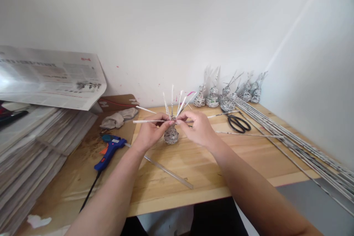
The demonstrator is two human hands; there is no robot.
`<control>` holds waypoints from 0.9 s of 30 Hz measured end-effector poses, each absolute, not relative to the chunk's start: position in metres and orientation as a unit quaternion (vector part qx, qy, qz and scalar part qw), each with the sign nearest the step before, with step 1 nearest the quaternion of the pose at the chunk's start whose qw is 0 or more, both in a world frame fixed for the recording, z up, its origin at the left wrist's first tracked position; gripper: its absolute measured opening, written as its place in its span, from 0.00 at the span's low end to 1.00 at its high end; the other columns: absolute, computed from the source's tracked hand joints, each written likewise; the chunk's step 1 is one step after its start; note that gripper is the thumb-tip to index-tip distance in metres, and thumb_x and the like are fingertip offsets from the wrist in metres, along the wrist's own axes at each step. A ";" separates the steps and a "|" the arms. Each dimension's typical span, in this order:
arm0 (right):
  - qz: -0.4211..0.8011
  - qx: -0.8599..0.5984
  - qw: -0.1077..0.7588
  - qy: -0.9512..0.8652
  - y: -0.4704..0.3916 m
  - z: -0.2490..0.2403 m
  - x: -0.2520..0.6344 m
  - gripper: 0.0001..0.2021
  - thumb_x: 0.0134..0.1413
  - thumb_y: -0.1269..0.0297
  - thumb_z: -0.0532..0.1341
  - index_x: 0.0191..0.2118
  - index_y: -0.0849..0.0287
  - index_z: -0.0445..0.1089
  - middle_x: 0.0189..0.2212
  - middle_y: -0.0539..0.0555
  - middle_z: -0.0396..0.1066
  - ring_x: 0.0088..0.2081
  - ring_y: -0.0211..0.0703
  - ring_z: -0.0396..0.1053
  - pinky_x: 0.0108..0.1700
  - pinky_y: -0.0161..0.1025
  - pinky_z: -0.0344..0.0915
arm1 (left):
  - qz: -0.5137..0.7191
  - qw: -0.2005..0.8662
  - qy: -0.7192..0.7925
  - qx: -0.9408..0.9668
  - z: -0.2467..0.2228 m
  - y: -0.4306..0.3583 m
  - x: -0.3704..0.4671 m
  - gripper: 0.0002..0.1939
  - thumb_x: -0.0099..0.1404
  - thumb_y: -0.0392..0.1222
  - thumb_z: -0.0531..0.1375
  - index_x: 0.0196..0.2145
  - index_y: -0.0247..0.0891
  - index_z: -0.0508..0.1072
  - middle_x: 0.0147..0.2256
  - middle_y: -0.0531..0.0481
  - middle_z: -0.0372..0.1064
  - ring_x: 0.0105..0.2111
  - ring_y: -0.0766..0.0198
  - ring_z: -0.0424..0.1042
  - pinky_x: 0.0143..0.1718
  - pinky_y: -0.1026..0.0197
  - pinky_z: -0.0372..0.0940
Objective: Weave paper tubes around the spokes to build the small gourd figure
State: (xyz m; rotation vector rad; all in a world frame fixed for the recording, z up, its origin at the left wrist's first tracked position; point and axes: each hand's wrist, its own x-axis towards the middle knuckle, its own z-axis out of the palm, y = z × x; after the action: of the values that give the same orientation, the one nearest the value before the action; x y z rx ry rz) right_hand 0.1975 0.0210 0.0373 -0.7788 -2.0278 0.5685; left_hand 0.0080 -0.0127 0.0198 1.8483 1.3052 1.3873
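While a paper strip [144, 121] is closely pinched at the woven vase [171, 136] by the left hand [151, 132], nine o'clock, and right hand [198, 127], three o'clock, tension is best kept even.

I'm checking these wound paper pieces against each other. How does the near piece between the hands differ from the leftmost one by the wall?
The near piece has the left hand and right hand at its top; the leftmost piece stands untouched. The near piece's strips fan out, some almost level, whereas the leftmost piece's strips point mostly upward. Both have a rounded base of wound, printed-looking strips.
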 end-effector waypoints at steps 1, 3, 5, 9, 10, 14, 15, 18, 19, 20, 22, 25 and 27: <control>0.252 -0.328 0.440 -0.797 0.023 0.037 0.199 0.04 0.54 0.69 0.60 0.32 0.57 0.72 0.30 0.50 0.77 0.33 0.39 0.73 0.37 0.37 0.65 | 0.502 0.237 0.479 0.680 0.020 -0.013 0.008 0.11 0.62 0.48 0.63 0.32 0.36 0.74 0.28 0.50 0.70 0.27 0.65 0.67 0.29 0.65 0.62; 0.297 -0.370 0.449 -0.757 0.030 0.035 0.203 0.04 0.53 0.70 0.59 0.33 0.58 0.71 0.30 0.50 0.76 0.31 0.39 0.73 0.35 0.36 0.66 | 0.491 0.227 0.481 0.690 0.022 -0.015 0.007 0.11 0.63 0.48 0.62 0.32 0.37 0.73 0.27 0.50 0.70 0.27 0.65 0.68 0.30 0.64 0.62; 0.343 -0.394 0.433 -0.735 0.039 0.029 0.205 0.06 0.52 0.70 0.59 0.36 0.58 0.72 0.30 0.51 0.76 0.30 0.39 0.72 0.33 0.36 0.66 | 0.475 0.208 0.483 0.706 0.025 -0.016 0.007 0.10 0.64 0.47 0.60 0.32 0.37 0.72 0.28 0.51 0.70 0.28 0.65 0.68 0.31 0.64 0.62; 0.420 -0.366 0.377 -0.740 0.049 0.019 0.205 0.07 0.54 0.64 0.61 0.37 0.58 0.74 0.32 0.53 0.78 0.34 0.41 0.75 0.36 0.38 0.69 | 0.432 0.134 0.495 0.741 0.030 -0.017 0.007 0.10 0.66 0.46 0.58 0.31 0.38 0.72 0.27 0.51 0.70 0.28 0.64 0.67 0.33 0.63 0.60; 0.441 -0.358 0.378 -0.731 0.049 0.019 0.204 0.07 0.55 0.64 0.61 0.38 0.58 0.75 0.34 0.53 0.78 0.36 0.42 0.75 0.38 0.39 0.70 | 0.425 0.121 0.496 0.748 0.031 -0.017 0.007 0.10 0.66 0.46 0.57 0.31 0.38 0.71 0.27 0.52 0.70 0.28 0.64 0.66 0.33 0.63 0.59; 0.520 -0.329 0.401 -0.679 0.045 0.022 0.200 0.11 0.55 0.64 0.61 0.44 0.56 0.73 0.36 0.53 0.78 0.35 0.41 0.75 0.38 0.39 0.71 | 0.412 0.119 0.486 0.761 0.029 -0.016 0.008 0.11 0.68 0.46 0.55 0.31 0.38 0.71 0.26 0.52 0.67 0.28 0.64 0.65 0.33 0.63 0.58; 0.522 -0.325 0.399 -0.680 0.044 0.023 0.199 0.10 0.55 0.64 0.61 0.43 0.56 0.74 0.35 0.52 0.78 0.34 0.41 0.75 0.38 0.39 0.71 | 0.413 0.122 0.483 0.762 0.029 -0.016 0.008 0.11 0.68 0.46 0.55 0.31 0.38 0.71 0.27 0.52 0.68 0.28 0.64 0.65 0.33 0.63 0.58; 0.493 -0.329 0.376 -0.712 0.042 0.025 0.198 0.08 0.56 0.67 0.59 0.38 0.57 0.76 0.33 0.51 0.78 0.34 0.40 0.75 0.39 0.39 0.71 | 0.418 0.142 0.484 0.755 0.027 -0.015 0.006 0.11 0.68 0.46 0.55 0.32 0.38 0.71 0.25 0.53 0.67 0.26 0.66 0.65 0.31 0.64 0.59; 0.483 -0.328 0.369 -0.723 0.042 0.025 0.198 0.08 0.57 0.67 0.59 0.37 0.57 0.76 0.33 0.51 0.78 0.35 0.41 0.75 0.41 0.40 0.71 | 0.420 0.158 0.486 0.750 0.027 -0.015 0.006 0.11 0.68 0.46 0.55 0.32 0.38 0.71 0.24 0.53 0.66 0.25 0.66 0.64 0.30 0.64 0.59; 0.475 -0.327 0.364 -0.731 0.042 0.025 0.198 0.08 0.57 0.67 0.59 0.37 0.58 0.77 0.33 0.52 0.79 0.36 0.41 0.75 0.43 0.41 0.71 | 0.422 0.177 0.487 0.744 0.027 -0.016 0.005 0.11 0.68 0.46 0.55 0.32 0.38 0.71 0.24 0.54 0.66 0.24 0.67 0.64 0.29 0.64 0.59; 0.454 -0.328 0.370 -0.741 0.042 0.024 0.199 0.09 0.57 0.67 0.58 0.37 0.57 0.77 0.35 0.52 0.79 0.38 0.43 0.76 0.45 0.43 0.70 | 0.433 0.218 0.482 0.730 0.026 -0.016 0.004 0.10 0.68 0.46 0.56 0.33 0.37 0.70 0.23 0.54 0.65 0.23 0.68 0.65 0.27 0.65 0.61; 0.381 -0.344 0.429 -0.743 0.038 0.028 0.202 0.10 0.58 0.67 0.59 0.42 0.56 0.76 0.36 0.53 0.79 0.38 0.43 0.76 0.43 0.42 0.70 | 0.469 0.280 0.463 0.698 0.024 -0.015 0.004 0.10 0.66 0.47 0.58 0.34 0.37 0.70 0.24 0.53 0.67 0.23 0.68 0.68 0.27 0.65 0.65; 0.300 -0.343 0.478 -0.751 0.033 0.034 0.204 0.09 0.58 0.64 0.59 0.43 0.55 0.75 0.36 0.53 0.78 0.37 0.42 0.75 0.41 0.41 0.69 | 0.492 0.312 0.457 0.672 0.022 -0.013 0.004 0.10 0.64 0.47 0.60 0.33 0.37 0.70 0.24 0.53 0.67 0.23 0.67 0.69 0.27 0.65 0.66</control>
State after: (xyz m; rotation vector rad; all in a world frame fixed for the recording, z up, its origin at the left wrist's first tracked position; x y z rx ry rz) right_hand 0.2043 0.0335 0.0336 -0.8369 -1.8341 0.7314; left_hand 0.0042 -0.0127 0.0224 1.7737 1.2058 1.2986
